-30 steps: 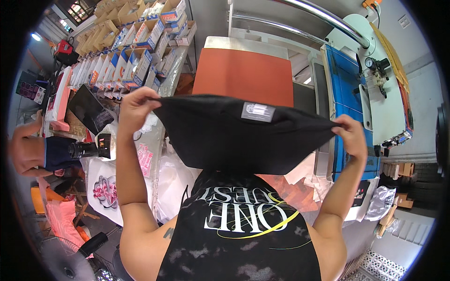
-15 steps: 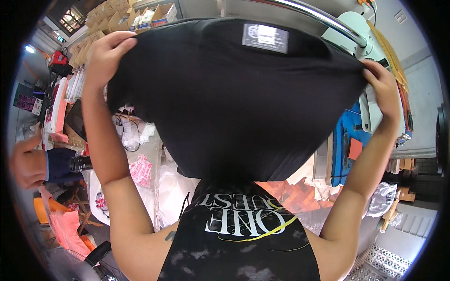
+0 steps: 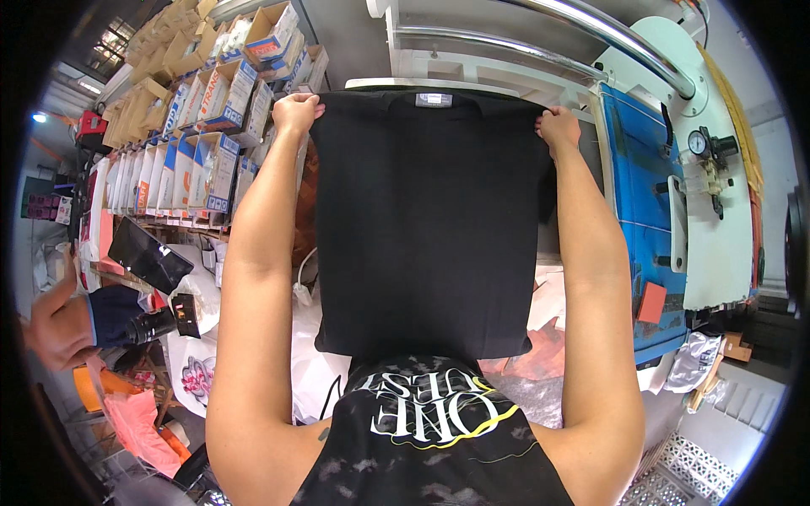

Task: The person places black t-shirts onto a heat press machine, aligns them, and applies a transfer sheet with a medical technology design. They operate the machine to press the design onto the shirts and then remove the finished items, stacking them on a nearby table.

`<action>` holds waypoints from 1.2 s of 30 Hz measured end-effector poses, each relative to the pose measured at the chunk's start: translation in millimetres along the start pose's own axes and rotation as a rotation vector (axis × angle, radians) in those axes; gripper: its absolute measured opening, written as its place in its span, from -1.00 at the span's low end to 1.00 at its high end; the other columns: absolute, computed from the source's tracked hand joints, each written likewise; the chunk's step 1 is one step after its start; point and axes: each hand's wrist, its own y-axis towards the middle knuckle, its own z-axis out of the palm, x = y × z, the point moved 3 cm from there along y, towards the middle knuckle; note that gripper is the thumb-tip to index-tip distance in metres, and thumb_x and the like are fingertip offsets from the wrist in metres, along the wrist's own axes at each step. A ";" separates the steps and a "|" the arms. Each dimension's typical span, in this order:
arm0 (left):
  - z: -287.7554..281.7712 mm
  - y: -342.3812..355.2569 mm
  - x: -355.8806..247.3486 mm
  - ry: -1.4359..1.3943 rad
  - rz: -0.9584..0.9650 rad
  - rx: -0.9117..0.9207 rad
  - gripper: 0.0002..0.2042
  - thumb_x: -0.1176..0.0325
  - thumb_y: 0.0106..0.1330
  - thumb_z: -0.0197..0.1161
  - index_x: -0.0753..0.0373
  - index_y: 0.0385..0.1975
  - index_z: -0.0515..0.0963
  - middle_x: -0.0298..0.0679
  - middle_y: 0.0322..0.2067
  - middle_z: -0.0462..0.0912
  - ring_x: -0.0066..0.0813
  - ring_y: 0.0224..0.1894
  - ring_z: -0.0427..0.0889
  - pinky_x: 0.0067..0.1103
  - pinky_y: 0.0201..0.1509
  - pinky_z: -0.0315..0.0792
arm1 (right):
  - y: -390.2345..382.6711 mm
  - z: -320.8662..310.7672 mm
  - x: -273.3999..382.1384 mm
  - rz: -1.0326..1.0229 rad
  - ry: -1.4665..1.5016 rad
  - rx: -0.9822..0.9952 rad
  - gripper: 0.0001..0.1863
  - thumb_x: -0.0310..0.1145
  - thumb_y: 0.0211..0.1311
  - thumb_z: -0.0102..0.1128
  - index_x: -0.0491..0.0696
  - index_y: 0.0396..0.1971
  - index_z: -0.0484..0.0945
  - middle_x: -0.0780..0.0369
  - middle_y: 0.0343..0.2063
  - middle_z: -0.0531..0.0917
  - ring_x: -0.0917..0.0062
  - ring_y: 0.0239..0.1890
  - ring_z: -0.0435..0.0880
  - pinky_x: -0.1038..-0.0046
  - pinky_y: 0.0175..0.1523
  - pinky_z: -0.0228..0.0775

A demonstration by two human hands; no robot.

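Observation:
A black T-shirt (image 3: 426, 228) is spread flat over the platen, whose pale back edge (image 3: 380, 83) shows just beyond it. A small label (image 3: 434, 100) sits inside the collar. My left hand (image 3: 297, 112) pinches the shirt's far left shoulder corner. On the other side, my right hand (image 3: 557, 126) has its fingers closed on the far right shoulder corner. Both arms are stretched forward along the shirt's sides. The orange surface seen earlier under it is hidden.
Cardboard boxes (image 3: 211, 101) line the left. A co-worker (image 3: 52, 329) is at far left, near a dark laptop (image 3: 150, 257). Steel rails (image 3: 506, 46), a blue padded board (image 3: 643, 211) and a white machine with a gauge (image 3: 697, 143) stand ahead and right.
The shirt was lifted and widened, then brought down flat over the orange platen, covering it. Both hands swung outward, then forward to the shirt's far corners, still gripping it.

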 end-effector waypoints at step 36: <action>2.3 -81.9 27.9 0.652 0.586 0.078 -0.43 0.11 0.43 0.09 0.28 0.34 0.26 0.12 0.39 0.15 0.11 0.42 0.16 -0.18 0.46 0.09 | -130.8 -17.9 -1.4 -0.438 -0.460 0.161 -0.25 0.07 0.38 0.02 -0.05 0.43 0.14 -0.09 0.43 0.08 -0.02 0.47 0.06 0.06 0.48 -0.03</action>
